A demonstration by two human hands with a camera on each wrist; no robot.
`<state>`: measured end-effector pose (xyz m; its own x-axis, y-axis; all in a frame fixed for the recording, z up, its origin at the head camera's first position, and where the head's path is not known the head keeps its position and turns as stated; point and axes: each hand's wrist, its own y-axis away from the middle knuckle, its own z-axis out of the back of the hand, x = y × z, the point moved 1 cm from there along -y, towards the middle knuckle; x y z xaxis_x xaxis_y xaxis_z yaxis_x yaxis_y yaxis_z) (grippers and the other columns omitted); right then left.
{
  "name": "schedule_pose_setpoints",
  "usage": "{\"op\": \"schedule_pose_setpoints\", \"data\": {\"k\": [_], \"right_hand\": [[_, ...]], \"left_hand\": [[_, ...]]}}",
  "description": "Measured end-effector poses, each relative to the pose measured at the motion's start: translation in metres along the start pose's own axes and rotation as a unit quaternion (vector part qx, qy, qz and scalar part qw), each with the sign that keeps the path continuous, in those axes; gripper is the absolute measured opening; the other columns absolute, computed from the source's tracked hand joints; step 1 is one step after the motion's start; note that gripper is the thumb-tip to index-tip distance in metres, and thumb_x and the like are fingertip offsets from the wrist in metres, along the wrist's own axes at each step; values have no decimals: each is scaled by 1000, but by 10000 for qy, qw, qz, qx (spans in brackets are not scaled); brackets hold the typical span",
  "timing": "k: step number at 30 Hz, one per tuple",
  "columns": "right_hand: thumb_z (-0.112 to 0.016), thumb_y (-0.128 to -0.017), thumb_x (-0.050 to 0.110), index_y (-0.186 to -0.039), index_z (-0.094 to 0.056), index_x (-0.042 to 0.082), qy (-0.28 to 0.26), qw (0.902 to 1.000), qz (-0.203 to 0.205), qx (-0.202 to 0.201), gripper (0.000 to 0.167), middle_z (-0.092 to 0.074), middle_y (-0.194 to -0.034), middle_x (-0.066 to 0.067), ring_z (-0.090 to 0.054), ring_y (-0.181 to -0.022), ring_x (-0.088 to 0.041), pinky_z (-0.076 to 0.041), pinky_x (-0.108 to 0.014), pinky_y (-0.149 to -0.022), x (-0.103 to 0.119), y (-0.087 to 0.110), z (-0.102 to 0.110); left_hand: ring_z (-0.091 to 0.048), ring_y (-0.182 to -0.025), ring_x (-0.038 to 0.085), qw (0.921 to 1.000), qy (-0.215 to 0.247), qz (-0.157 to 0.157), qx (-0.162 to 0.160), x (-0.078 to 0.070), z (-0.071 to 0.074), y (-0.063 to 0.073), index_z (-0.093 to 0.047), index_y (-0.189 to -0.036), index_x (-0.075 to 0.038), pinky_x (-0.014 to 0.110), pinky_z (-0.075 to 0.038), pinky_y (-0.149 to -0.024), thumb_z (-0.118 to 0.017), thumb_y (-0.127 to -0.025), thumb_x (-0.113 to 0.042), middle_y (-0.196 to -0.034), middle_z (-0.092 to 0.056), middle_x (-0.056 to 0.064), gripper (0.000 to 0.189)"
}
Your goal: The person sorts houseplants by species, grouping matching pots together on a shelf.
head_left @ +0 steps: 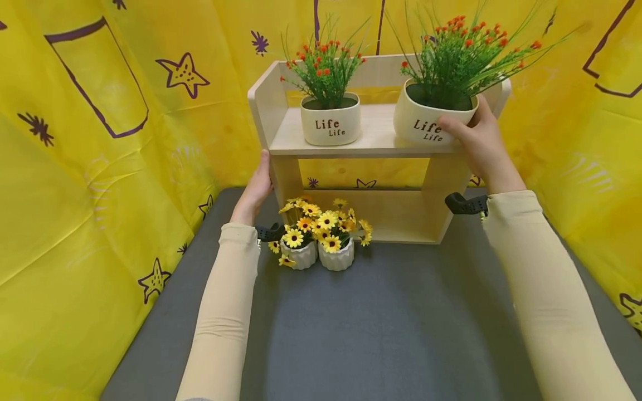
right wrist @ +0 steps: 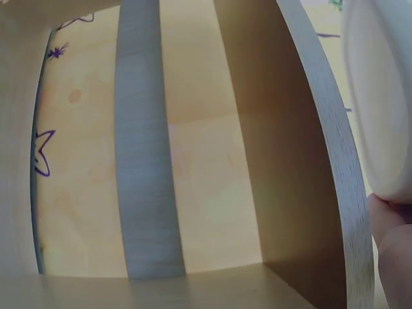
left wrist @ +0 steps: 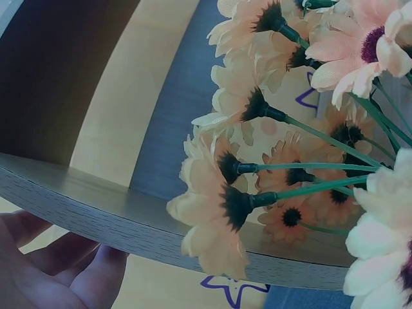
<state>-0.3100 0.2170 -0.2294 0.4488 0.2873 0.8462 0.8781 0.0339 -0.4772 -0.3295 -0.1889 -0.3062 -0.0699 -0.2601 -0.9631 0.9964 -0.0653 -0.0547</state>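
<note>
On the right of the upper board of a small wooden shelf (head_left: pixel 346 151), my right hand (head_left: pixel 484 139) grips a white flowerpot (head_left: pixel 408 120) with red flowers and grass. This pot tilts slightly, and the right wrist view catches part of the same flowerpot (right wrist: pixel 376 96) at its edge. To its left stands a matching white pot (head_left: pixel 331 127), also marked "Life". My left hand (head_left: pixel 256 189) rests against the shelf's left side panel. In the left wrist view the fingers (left wrist: pixel 96 277) lie along the outside of the panel's edge (left wrist: pixel 161 238).
Two small white ribbed pots, left (head_left: pixel 301 257) and right (head_left: pixel 337 259), hold yellow daisies in front of the shelf's lower left. Everything stands on a grey tabletop (head_left: pixel 371 328). Yellow cloth (head_left: pixel 150 167) with purple drawings hangs behind and at both sides.
</note>
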Motion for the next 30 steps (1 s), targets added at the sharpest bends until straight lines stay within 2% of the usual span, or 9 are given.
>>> {"op": "schedule_pose_setpoints", "data": {"k": [5, 13, 20, 25, 30], "right_hand": [[-70, -82, 2, -127, -43, 13, 348, 9989, -316, 13, 53, -52, -115, -8, -54, -101, -20, -46, -20, -79, 0, -8, -1], [-74, -79, 8, -126, -44, 14, 888, 9949, -476, -18, 56, -51, -115, -6, -52, -100, -17, -44, -18, -77, 0, -12, -2], [-74, -81, 16, -129, -42, 16, 1858, 9806, -627, 78, 58, -51, -116, -4, -49, -102, -16, -42, -16, -78, -2, -18, 3], [-72, -83, 19, -131, -39, 16, 2050, 9748, -863, 149, 58, -50, -115, -3, -49, -103, -16, -41, -19, -83, 0, -21, 1], [-72, -82, 18, -132, -37, 16, 2139, 9725, -907, 177, 61, -49, -116, -3, -48, -104, -16, -41, -19, -84, 0, -24, 1]], "left_hand": [[-26, -131, 27, 9999, -113, -25, -48, 0, 0, 1, -16, -150, -20, 48, -19, -107, -13, -90, -66, -147, -24, 12, 76], [-27, -130, 27, 9998, -158, 1, -92, 0, -1, 1, -18, -149, -19, 47, -20, -106, -14, -89, -68, -146, -26, 12, 78], [-32, -126, 26, 9999, -25, -51, -84, 2, -1, 0, -23, -148, -17, 46, -21, -106, -14, -89, -68, -142, -31, 13, 78], [-30, -128, 25, 10000, -22, -7, -96, 1, -2, 2, -22, -148, -16, 44, -20, -107, -13, -89, -67, -143, -29, 12, 78], [-30, -127, 26, 9999, 30, -70, -94, 1, -2, 2, -23, -148, -16, 44, -20, -107, -13, -92, -63, -143, -30, 13, 74]]}}
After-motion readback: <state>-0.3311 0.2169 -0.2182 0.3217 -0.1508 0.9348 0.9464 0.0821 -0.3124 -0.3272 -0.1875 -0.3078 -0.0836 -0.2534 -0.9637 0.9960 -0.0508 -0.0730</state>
